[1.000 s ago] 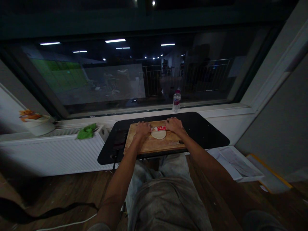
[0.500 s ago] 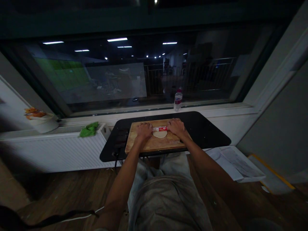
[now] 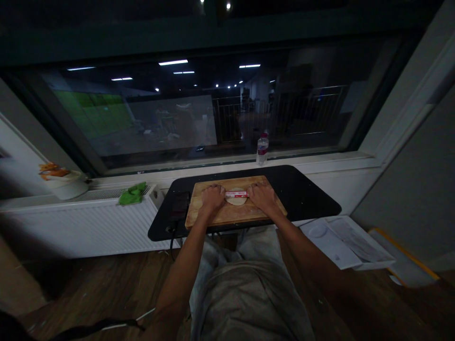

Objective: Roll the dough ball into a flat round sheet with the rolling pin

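Note:
My left hand (image 3: 213, 196) and my right hand (image 3: 262, 194) are closed round the two ends of a slim red-and-white printed tube (image 3: 235, 194). The tube lies crosswise over a flat, round piece of pale dough (image 3: 236, 201), whose edges show in front of and behind it. Under the dough is a wooden cutting board (image 3: 227, 218), with a pale floury patch on its right part. My fingers cover the tube's ends.
The board sits on a black table (image 3: 309, 196) with a dark box-like item (image 3: 180, 203) and cable at left. A water bottle (image 3: 262, 149) stands on the sill. A green cloth (image 3: 132, 193) and white tub (image 3: 71, 188) rest on the radiator (image 3: 103, 227). A white box (image 3: 369, 253) lies at right.
The tube has rolled a little toward me over the dough; its visible side has turned from mostly red to white with red print. Both hands moved with it, the right more clearly.

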The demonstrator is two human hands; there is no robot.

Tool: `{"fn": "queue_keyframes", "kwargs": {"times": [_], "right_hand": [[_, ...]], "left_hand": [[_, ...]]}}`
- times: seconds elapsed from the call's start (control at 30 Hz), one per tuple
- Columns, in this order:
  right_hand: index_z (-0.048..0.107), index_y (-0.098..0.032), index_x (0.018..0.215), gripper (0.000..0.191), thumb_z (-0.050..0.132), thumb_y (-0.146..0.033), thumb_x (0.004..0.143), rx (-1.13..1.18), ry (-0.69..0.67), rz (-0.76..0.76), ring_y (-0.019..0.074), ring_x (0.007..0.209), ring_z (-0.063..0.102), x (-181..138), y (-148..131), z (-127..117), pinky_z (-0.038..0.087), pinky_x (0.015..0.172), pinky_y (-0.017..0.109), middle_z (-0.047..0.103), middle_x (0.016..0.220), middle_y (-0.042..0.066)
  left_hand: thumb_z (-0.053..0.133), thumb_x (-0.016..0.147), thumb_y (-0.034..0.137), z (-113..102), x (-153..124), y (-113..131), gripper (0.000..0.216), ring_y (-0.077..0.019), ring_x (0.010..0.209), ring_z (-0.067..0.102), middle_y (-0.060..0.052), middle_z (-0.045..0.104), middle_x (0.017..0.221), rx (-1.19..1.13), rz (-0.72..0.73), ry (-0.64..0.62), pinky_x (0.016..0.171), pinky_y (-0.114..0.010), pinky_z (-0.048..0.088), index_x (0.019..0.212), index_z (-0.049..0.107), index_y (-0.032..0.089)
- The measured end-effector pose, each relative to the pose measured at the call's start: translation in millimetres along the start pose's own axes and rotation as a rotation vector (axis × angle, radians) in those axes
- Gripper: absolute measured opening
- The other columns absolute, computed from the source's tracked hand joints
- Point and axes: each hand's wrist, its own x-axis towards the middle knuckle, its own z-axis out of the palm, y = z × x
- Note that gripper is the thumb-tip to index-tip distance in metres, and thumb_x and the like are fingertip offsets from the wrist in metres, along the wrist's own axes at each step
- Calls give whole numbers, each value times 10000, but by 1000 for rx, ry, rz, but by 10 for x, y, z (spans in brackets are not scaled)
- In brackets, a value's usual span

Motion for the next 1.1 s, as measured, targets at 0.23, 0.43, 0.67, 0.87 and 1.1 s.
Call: {"fn": "queue_keyframes", "kwargs": {"times": [0.23,0.43,0.67,0.87,1.1], "right_hand": [[803,-145,1317,565,293,-365,1214,0,-23,24,316,1214,792,-129,-54,-81,577,976,360,807,1353,215],[828,-155,1279,527,338,-330,1196,-10,-41,2,319,1226,791,-64,-41,-66,577,993,368,816,1351,192],[844,-121,1287,533,352,-296,1182,-21,-52,-20,321,1280,774,153,-1,-104,562,1061,369,817,1367,206],[851,-111,1301,571,332,-327,1197,10,-117,18,318,1287,778,279,-15,-192,562,1041,349,825,1351,209],[853,-144,1290,550,349,-343,1197,23,-79,14,310,1306,767,309,-1,-158,551,1062,342,813,1407,175]], "left_hand": [[379,1174,310,12,19,-17,472,-325,1281,731,-169,786,1386,-3,24,-1,1077,-428,569,1280,824,191],[374,1173,304,-19,-10,-6,474,-335,1278,720,-193,770,1392,31,31,-17,1088,-447,553,1320,806,174],[357,1185,338,-48,-39,24,474,-326,1257,739,-166,781,1382,11,-8,-17,1060,-433,556,1280,803,206],[334,1192,359,-44,-43,42,514,-336,1232,753,-195,794,1333,10,-32,-4,1065,-444,561,1288,803,172],[336,1198,392,7,3,37,545,-323,1202,774,-189,810,1324,-25,-68,13,1053,-414,566,1249,831,170]]}}
